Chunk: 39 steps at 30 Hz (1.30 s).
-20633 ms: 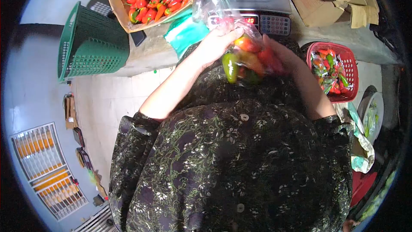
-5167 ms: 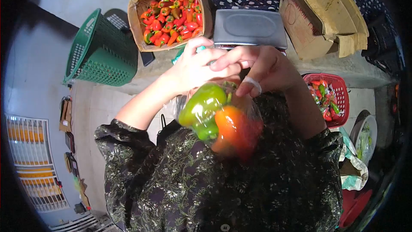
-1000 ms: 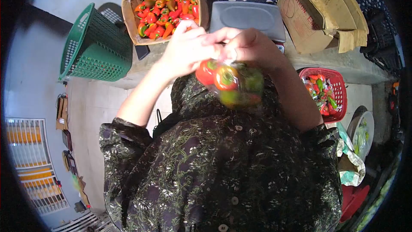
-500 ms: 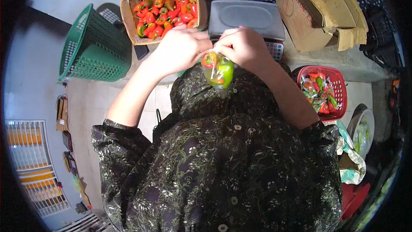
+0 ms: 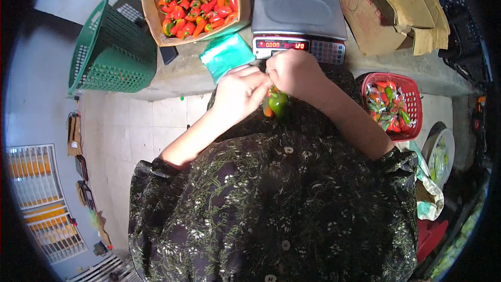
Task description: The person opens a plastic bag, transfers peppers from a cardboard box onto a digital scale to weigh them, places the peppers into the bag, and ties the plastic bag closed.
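Note:
A clear plastic bag of peppers (image 5: 278, 103), green with some red and orange, hangs in front of my lap. My left hand (image 5: 241, 90) is closed on the gathered top of the bag. Beside it, my right hand (image 5: 293, 75) is also closed on the bag's neck, fingers folded in a fist. The twisted plastic between the hands is mostly hidden by the fingers. Just beyond them stands a digital scale (image 5: 297, 15) with a lit red display and nothing on its pan. A pack of green plastic (image 5: 228, 55) lies left of the scale.
A cardboard box (image 5: 151, 5) of red peppers stands at the back left, near a green basket (image 5: 112, 68). A worn cardboard box (image 5: 365, 18) is at the back right. On the right, a red basket (image 5: 416, 105) holds bagged peppers, with a white tub (image 5: 447, 143) below it.
Both hands have come down and closer to my body with the bag. The scale's display and the green plastic pack now show beyond them.

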Tool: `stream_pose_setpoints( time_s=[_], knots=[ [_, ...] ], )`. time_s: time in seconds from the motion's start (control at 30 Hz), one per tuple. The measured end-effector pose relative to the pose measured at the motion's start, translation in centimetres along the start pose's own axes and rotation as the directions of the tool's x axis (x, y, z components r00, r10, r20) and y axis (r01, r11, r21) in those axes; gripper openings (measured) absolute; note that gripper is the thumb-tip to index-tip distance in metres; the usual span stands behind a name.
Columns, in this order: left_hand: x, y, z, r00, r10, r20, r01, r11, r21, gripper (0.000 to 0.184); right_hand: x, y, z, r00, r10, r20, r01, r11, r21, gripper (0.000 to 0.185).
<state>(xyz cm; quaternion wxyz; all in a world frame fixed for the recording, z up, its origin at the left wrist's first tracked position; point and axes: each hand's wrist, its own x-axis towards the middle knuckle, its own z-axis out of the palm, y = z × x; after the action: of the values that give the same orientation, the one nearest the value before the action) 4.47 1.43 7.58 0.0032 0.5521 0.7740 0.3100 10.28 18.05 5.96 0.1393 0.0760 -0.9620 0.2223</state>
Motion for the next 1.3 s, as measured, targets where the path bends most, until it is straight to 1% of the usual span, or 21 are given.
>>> stream_pose_setpoints(
  time_s=[0.03, 0.07, 0.1, 0.13, 0.23, 0.37, 0.43, 0.5, 0.57, 0.6, 0.67, 0.77, 0.8, 0.9, 0.93, 0.97, 1.03, 1.13, 1.17, 1.23, 1.3],
  knots=[
    [-0.6, -0.5, 0.8, 0.989, -0.145, 0.003, 0.142, 0.966, -0.218, 0.009, -0.3, 0.1, 1.1, 1.000, -0.004, -0.013, 0.004, 1.000, 0.022, 0.011],
    [-1.1, -1.1, 1.5, 0.958, -0.284, 0.036, 0.272, 0.865, -0.422, 0.011, -0.4, 0.4, 2.3, 0.994, -0.045, -0.101, 0.052, 0.996, 0.070, 0.017],
    [-1.5, -1.5, 1.9, 0.908, -0.408, 0.098, 0.382, 0.705, -0.598, 0.012, -0.4, 0.7, 2.9, 0.996, -0.054, -0.070, 0.061, 0.992, 0.113, 0.018],
    [-1.7, -1.7, 1.9, 0.884, -0.442, 0.151, 0.436, 0.667, -0.604, 0.015, -0.4, 0.9, 3.3, 0.997, -0.064, -0.040, 0.070, 0.985, 0.158, 0.018],
    [-2.2, -2.3, 1.7, 0.859, -0.476, 0.187, 0.472, 0.597, -0.649, 0.014, 0.1, 0.7, 2.4, 0.992, -0.126, 0.028, 0.111, 0.944, 0.310, 0.019],
    [-2.8, -2.0, 1.4, 0.843, -0.523, 0.124, 0.492, 0.661, -0.567, 0.014, 0.6, 0.2, 1.1, 0.959, -0.282, 0.018, 0.255, 0.891, 0.376, 0.020],
    [-2.7, -1.3, 1.3, 0.856, -0.515, 0.055, 0.461, 0.710, -0.532, 0.014, 0.8, 0.6, 2.0, 0.975, -0.223, 0.020, 0.193, 0.882, 0.431, 0.018],
    [-2.6, -1.3, 1.0, 0.922, -0.383, -0.052, 0.345, 0.875, -0.339, 0.013, 1.1, 1.1, 2.5, 0.976, -0.218, 0.009, 0.186, 0.856, 0.482, 0.018],
    [-2.6, -1.8, 0.8, 0.966, -0.246, -0.083, 0.233, 0.962, -0.140, 0.013, 1.1, 1.1, 2.4, 0.983, -0.184, 0.011, 0.157, 0.865, 0.476, 0.018],
    [-2.5, -1.5, 0.6, 0.952, -0.299, -0.056, 0.292, 0.949, -0.117, 0.014, 1.2, 1.3, 2.3, 0.983, -0.179, 0.033, 0.142, 0.869, 0.475, 0.018],
    [-2.5, -2.1, 0.9, 0.927, -0.374, -0.024, 0.359, 0.904, -0.232, 0.014, 1.0, 1.2, 2.3, 0.982, -0.184, 0.037, 0.144, 0.864, 0.482, 0.019],
    [-1.9, -1.4, 0.2, 0.842, -0.537, 0.051, 0.526, 0.797, -0.298, 0.016, 0.8, 0.2, 1.5, 0.971, -0.153, 0.185, 0.080, 0.933, 0.350, 0.021],
    [-2.0, -1.4, 0.4, 0.844, -0.533, 0.066, 0.523, 0.787, -0.329, 0.016, 0.9, 0.2, 1.5, 0.961, -0.139, 0.238, 0.030, 0.911, 0.412, 0.024],
    [-2.1, -2.0, 0.7, 0.881, -0.472, 0.020, 0.450, 0.825, -0.343, 0.016, 1.2, 0.8, 2.8, 0.964, -0.205, 0.167, 0.112, 0.888, 0.446, 0.025],
    [-2.0, -2.3, 0.4, 0.891, -0.452, 0.034, 0.439, 0.840, -0.320, 0.018, 1.1, 1.0, 3.5, 0.970, -0.214, 0.111, 0.157, 0.910, 0.383, 0.023],
    [-2.1, -3.0, 0.5, 0.874, -0.476, 0.099, 0.475, 0.793, -0.382, 0.019, 1.2, 1.3, 3.5, 0.970, -0.211, 0.120, 0.152, 0.913, 0.379, 0.023],
    [-2.1, -3.9, 1.1, 0.865, -0.491, 0.107, 0.445, 0.650, -0.616, 0.020, 1.0, 0.7, 3.2, 0.970, -0.194, 0.145, 0.130, 0.922, 0.365, 0.022],
    [-1.9, -4.3, 1.3, 0.853, -0.508, 0.121, 0.487, 0.691, -0.534, 0.022, 0.7, -0.7, 2.2, 0.974, -0.085, 0.208, 0.008, 0.938, 0.346, 0.019],
    [-2.1, -4.8, 1.6, 0.846, -0.501, 0.182, 0.505, 0.644, -0.574, 0.022, 0.8, -0.8, 2.0, 0.972, -0.056, 0.226, -0.021, 0.946, 0.325, 0.018],
    [-2.2, -5.5, 2.1, 0.826, -0.470, 0.309, 0.546, 0.536, -0.644, 0.022, 0.7, -0.3, 2.4, 0.970, -0.131, 0.204, 0.070, 0.958, 0.279, 0.018],
    [-2.4, -5.7, 2.1, 0.821, -0.479, 0.310, 0.560, 0.573, -0.598, 0.021, 0.5, 0.0, 2.6, 0.968, -0.150, 0.201, 0.093, 0.959, 0.268, 0.018]
  ],
)
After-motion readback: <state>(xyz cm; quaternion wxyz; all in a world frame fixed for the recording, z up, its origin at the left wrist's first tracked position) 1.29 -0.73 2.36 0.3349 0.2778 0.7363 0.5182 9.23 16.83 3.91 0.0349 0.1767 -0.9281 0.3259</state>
